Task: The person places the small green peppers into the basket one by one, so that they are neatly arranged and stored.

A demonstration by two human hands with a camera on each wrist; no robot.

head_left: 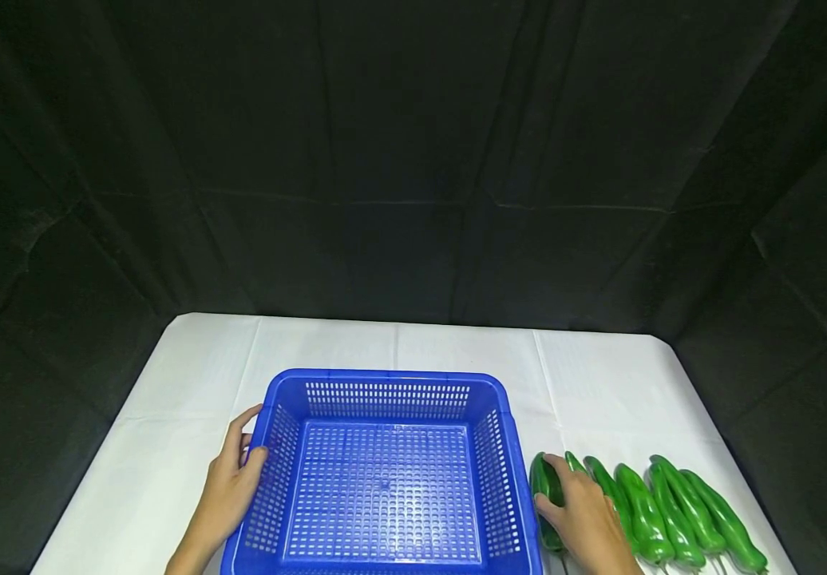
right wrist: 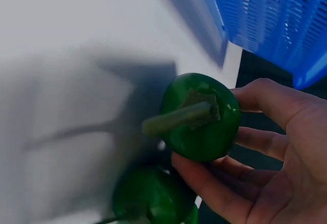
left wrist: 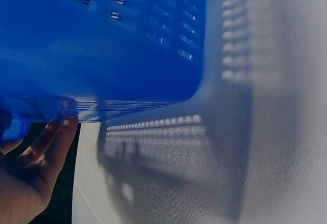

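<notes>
A blue plastic basket (head_left: 388, 374) with slotted walls stands on the white table, nothing in it. At its left rim, my left hand (head_left: 225, 491) grips the edge, thumb by the rim and fingers against the outer wall. Just right of the basket, my right hand (head_left: 589, 519) holds a green pepper (head_left: 540, 479) between thumb and fingers. The right wrist view shows this pepper (right wrist: 196, 144) stem end on, with another pepper (right wrist: 150, 196) close beneath. Part of the row beside it is hidden under my hand.
Several more green peppers (head_left: 643, 511) lie side by side at the table's right front. The white cloth (head_left: 600, 383) covers the table, and dark curtains (head_left: 399, 160) hang behind it and on both sides.
</notes>
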